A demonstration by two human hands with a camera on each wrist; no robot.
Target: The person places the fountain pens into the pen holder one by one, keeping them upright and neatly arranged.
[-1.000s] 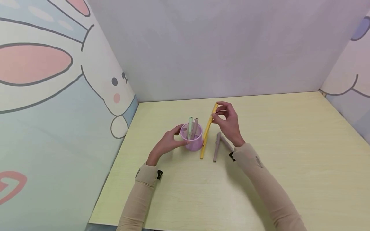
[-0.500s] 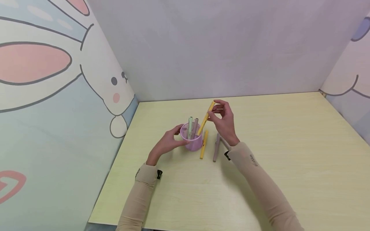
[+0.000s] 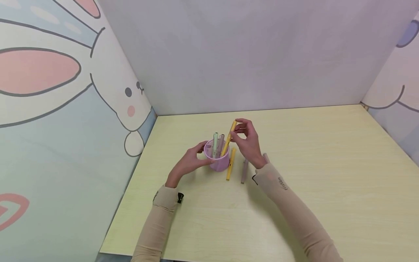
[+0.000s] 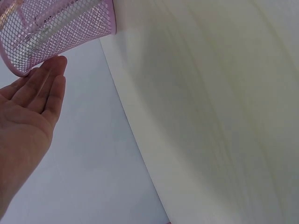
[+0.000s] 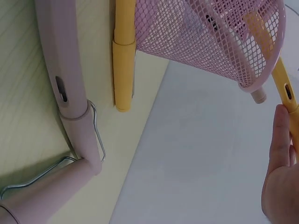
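Observation:
A pink mesh cup stands on the table, holding a pale green pen and a mauve pen. Fingers and thumb of my left hand grip the cup around its left side. My right hand pinches a yellow pen near its upper end; its lower part is inside the cup, leaning right. In the right wrist view this yellow pen passes over the cup's rim. A second yellow pen lies just right of the cup.
Two mauve pens lie on the table, one near the second yellow pen, the other partly hidden by my right wrist. A grey wall rises behind the table, and a wall with a rabbit drawing stands at left.
My right hand has moved left and brought the yellow pen from beside the cup over its rim, then lower into it. The left hand and cup have stayed still.

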